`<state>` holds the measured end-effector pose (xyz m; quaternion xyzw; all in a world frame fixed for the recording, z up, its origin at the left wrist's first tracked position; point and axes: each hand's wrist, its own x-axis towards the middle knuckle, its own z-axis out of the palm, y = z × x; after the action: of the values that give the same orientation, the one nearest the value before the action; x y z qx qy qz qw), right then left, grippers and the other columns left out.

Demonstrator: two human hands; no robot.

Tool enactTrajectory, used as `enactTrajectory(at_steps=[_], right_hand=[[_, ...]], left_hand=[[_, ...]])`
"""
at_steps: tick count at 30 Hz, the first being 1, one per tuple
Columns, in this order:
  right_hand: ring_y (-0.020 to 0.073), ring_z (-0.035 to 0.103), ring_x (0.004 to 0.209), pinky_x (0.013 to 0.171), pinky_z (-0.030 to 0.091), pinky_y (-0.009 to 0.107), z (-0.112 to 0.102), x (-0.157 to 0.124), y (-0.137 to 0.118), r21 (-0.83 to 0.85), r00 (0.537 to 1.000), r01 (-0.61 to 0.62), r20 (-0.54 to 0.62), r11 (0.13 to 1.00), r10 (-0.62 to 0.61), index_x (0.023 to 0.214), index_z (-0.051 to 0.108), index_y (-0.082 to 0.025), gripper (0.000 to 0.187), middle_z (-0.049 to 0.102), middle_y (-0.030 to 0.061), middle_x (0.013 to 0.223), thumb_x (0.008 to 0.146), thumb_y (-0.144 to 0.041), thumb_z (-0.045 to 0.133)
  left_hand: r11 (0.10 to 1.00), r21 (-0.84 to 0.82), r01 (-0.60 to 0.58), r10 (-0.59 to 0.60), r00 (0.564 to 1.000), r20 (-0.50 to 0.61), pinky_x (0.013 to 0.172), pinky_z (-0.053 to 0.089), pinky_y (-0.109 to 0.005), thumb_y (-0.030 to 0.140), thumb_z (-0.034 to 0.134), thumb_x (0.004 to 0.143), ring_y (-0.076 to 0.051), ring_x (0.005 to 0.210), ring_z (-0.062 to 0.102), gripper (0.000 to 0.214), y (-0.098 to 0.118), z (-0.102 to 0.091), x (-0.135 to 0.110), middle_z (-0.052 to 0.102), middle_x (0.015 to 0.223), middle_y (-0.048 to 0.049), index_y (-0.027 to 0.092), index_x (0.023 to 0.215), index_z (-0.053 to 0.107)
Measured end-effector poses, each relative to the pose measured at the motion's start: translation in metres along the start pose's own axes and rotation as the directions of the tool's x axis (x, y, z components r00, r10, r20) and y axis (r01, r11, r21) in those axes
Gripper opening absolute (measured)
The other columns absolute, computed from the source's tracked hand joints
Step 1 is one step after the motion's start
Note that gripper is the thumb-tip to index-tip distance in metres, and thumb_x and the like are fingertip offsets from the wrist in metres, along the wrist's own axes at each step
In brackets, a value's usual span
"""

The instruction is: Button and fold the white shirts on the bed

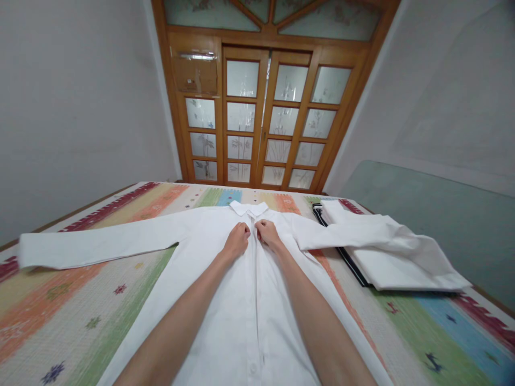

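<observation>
A white long-sleeved shirt (213, 321) lies spread face up, its collar (248, 208) at the far end. Its left-side sleeve (100, 246) stretches out flat, while the right-side sleeve (354, 233) rests across a folded pile. My left hand (238, 238) is closed on the shirt's front edge just below the collar, left of the opening. Opposite it, my right hand (267, 232) pinches the other front edge. A small gap separates the hands. Below them the placket runs down the middle, with a button (253, 369) near the bottom of the view.
The shirt lies on a colourful striped cover (132, 300). Folded white clothes (402, 268) with a black striped edge are stacked at the right. Beyond that stands a grey-green board (434, 214). Wooden doors with glass panes (241, 118) are at the back, between pale walls.
</observation>
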<state>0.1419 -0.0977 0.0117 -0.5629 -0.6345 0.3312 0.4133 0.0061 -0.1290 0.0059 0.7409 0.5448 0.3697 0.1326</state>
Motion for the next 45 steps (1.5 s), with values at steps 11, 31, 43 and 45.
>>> enactTrajectory(at_steps=[11, 31, 43, 45], right_hand=[[0.0069, 0.039, 0.027, 0.032, 0.027, 0.017, 0.004, -0.005, -0.004, 0.060, 0.991, -0.048, 0.127, 0.997, 0.040, 0.051, 0.052, -0.018, 0.021, 0.050, -0.0041, 0.034, 0.071, -0.018, 0.048], [0.0059, 0.041, 0.034, 0.038, 0.030, 0.017, 0.004, -0.003, 0.009, 0.142, 0.973, 0.020, 0.223, 0.990, -0.052, 0.057, 0.056, -0.015, 0.018, 0.056, -0.0033, 0.047, 0.074, -0.018, 0.049], [0.0055, 0.036, 0.031, 0.033, 0.025, 0.017, -0.001, -0.008, 0.003, 0.189, 0.970, -0.010, 0.240, 0.982, -0.036, 0.058, 0.056, -0.016, 0.014, 0.054, -0.0046, 0.043, 0.070, -0.022, 0.052], [0.0057, 0.040, 0.034, 0.034, 0.028, 0.017, -0.001, -0.009, 0.002, 0.213, 0.971, -0.012, 0.234, 0.977, -0.040, 0.061, 0.058, -0.016, 0.009, 0.057, -0.0038, 0.048, 0.067, -0.021, 0.057]], left_hand=[[0.946, -0.209, 0.248, -0.248, 0.968, 0.027, 0.071, 0.047, -0.025, 0.013, 0.063, 0.075, -0.014, 0.068, 0.063, 0.006, 0.002, -0.010, 0.002, 0.069, 0.071, -0.0022, 0.016, 0.071, 0.066], [0.764, -0.488, 0.422, -0.383, 0.905, 0.182, 0.036, 0.033, -0.016, 0.017, 0.063, 0.077, -0.006, 0.032, 0.045, 0.005, -0.003, -0.006, 0.002, 0.055, 0.045, 0.0052, 0.012, 0.078, 0.063], [0.702, -0.560, 0.440, -0.438, 0.887, 0.146, 0.042, 0.043, -0.016, 0.013, 0.065, 0.073, -0.008, 0.039, 0.056, 0.007, 0.000, -0.005, 0.002, 0.060, 0.048, 0.0032, 0.014, 0.072, 0.059], [0.706, -0.554, 0.441, -0.443, 0.886, 0.140, 0.045, 0.046, -0.017, 0.014, 0.066, 0.072, -0.010, 0.043, 0.060, 0.007, 0.001, -0.007, 0.002, 0.062, 0.049, 0.0021, 0.014, 0.068, 0.059]])
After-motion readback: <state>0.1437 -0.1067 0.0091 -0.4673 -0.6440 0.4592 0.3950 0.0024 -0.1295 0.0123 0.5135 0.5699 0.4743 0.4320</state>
